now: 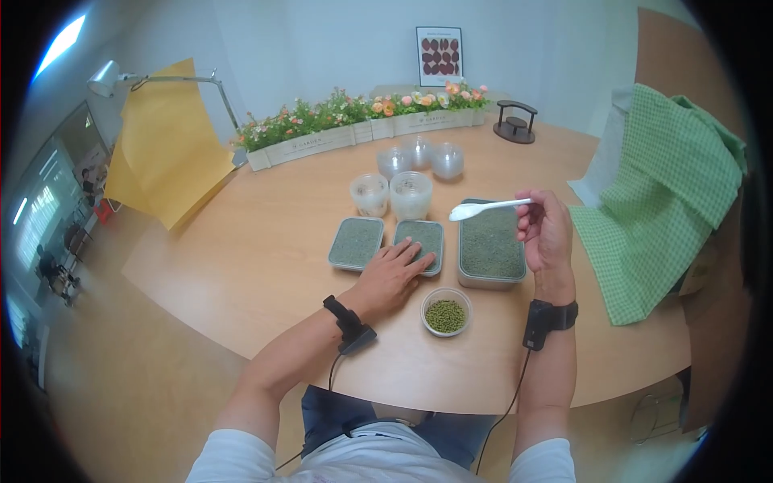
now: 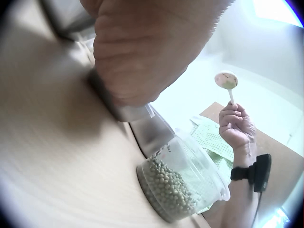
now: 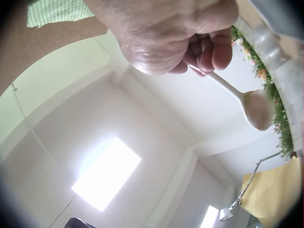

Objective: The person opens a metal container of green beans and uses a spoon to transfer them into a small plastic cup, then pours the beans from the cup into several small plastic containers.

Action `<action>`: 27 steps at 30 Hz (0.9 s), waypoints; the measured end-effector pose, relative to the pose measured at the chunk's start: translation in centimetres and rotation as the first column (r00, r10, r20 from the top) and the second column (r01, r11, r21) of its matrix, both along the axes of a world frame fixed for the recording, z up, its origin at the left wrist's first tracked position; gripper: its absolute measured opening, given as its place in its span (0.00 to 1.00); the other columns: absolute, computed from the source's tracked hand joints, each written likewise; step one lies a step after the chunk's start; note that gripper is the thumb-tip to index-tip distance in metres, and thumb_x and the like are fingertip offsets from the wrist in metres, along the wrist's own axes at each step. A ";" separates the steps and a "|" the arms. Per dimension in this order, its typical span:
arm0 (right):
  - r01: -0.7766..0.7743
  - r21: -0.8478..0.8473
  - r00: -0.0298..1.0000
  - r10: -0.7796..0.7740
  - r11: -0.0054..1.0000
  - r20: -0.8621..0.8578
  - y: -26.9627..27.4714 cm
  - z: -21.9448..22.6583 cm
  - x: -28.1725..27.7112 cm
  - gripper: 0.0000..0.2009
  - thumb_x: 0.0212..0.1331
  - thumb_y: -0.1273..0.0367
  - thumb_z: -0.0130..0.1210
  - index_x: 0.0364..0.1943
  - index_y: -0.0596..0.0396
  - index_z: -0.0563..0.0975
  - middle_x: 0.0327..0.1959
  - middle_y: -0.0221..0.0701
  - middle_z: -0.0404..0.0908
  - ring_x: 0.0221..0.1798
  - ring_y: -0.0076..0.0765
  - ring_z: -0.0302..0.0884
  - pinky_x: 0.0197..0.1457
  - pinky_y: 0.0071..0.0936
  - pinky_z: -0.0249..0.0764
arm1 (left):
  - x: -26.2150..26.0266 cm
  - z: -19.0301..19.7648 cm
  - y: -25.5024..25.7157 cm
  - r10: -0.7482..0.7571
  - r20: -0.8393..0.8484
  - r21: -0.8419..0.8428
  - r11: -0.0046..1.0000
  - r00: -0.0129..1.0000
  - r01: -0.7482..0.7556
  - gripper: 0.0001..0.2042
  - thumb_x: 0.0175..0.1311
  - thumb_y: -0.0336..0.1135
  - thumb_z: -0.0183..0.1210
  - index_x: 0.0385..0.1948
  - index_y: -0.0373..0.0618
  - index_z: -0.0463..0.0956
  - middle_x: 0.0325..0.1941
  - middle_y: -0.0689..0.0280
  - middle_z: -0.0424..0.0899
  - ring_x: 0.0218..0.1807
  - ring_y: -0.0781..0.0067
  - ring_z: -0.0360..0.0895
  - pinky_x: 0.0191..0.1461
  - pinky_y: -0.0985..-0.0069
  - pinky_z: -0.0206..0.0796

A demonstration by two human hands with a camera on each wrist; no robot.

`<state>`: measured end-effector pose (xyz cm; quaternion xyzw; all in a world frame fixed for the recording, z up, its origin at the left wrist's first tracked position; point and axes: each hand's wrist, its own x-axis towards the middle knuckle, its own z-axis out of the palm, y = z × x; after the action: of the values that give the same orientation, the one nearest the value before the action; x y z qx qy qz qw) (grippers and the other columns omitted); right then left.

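My left hand (image 1: pixel 391 275) rests with its fingers spread and fairly straight on a small clear box (image 1: pixel 441 256) filled with dark grain-like material. In the head view, my right hand (image 1: pixel 549 235) pinches the handle of a white spoon (image 1: pixel 469 211), held up over a larger box (image 1: pixel 493 282) of the same dark material. The spoon's bowl (image 3: pixel 259 110) points away from the fingers in the right wrist view. Close to the left hand, a clear cup (image 2: pixel 202 164) stands on the table, partly filled with green beans (image 2: pixel 168 187).
Another small box (image 1: pixel 354 266) stands left of the hand. Behind the boxes are frosted cups (image 1: pixel 411 205) and several clear cups (image 1: pixel 447 163). Flower planters (image 1: pixel 314 146) line the table's back. Green checked cloth (image 1: pixel 644 193) hangs at right; yellow paper (image 1: pixel 165 145) and a lamp (image 1: pixel 105 79) stand left.
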<state>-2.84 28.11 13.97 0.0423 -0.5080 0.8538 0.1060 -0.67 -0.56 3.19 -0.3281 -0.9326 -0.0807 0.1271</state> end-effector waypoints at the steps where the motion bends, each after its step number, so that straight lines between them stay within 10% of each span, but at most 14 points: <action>1: 0.004 -0.008 1.000 -0.004 1.000 0.005 0.1 -0.1 0.0 0.11 0.66 0.66 0.53 0.35 0.60 0.81 0.21 0.27 0.78 0.18 0.18 0.71 0.17 0.18 0.69 | 0.3 0.2 -0.1 -0.030 0.002 0.066 0.997 1.000 0.030 0.29 0.68 0.38 0.58 0.72 0.50 0.63 0.75 0.49 0.63 0.79 0.45 0.55 0.77 0.51 0.50; 10: 0.002 -0.012 0.999 -0.001 1.000 0.053 0.4 -1.3 0.8 0.12 0.68 0.65 0.50 0.33 0.58 0.80 0.20 0.27 0.78 0.17 0.20 0.71 0.15 0.19 0.68 | 0.8 0.9 -7.7 0.221 -0.006 0.147 0.965 0.975 -0.218 0.37 0.66 0.53 0.61 0.72 0.42 0.62 0.77 0.43 0.57 0.81 0.39 0.46 0.81 0.44 0.37; 16: -0.008 -0.165 0.966 0.050 0.986 0.252 -1.0 -8.1 4.5 0.13 0.69 0.64 0.47 0.33 0.56 0.78 0.19 0.26 0.76 0.15 0.21 0.69 0.12 0.20 0.61 | 0.7 1.2 -5.9 0.108 -0.018 0.057 0.993 0.994 -0.107 0.34 0.67 0.59 0.57 0.71 0.52 0.65 0.75 0.43 0.61 0.80 0.42 0.50 0.81 0.44 0.36; 27: -0.038 -0.172 0.914 0.104 0.984 0.392 -3.7 -11.8 7.3 0.13 0.69 0.63 0.47 0.32 0.56 0.77 0.18 0.24 0.74 0.14 0.20 0.65 0.11 0.20 0.57 | -1.5 -2.7 -1.5 0.049 -0.182 0.176 0.984 0.982 -0.016 0.18 0.70 0.42 0.56 0.59 0.51 0.78 0.60 0.47 0.75 0.69 0.48 0.67 0.79 0.51 0.49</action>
<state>4.49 24.37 2.19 -0.1228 -0.4468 0.8857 -0.0279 -2.12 -2.07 0.51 -0.3064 -0.9114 -0.1286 0.2429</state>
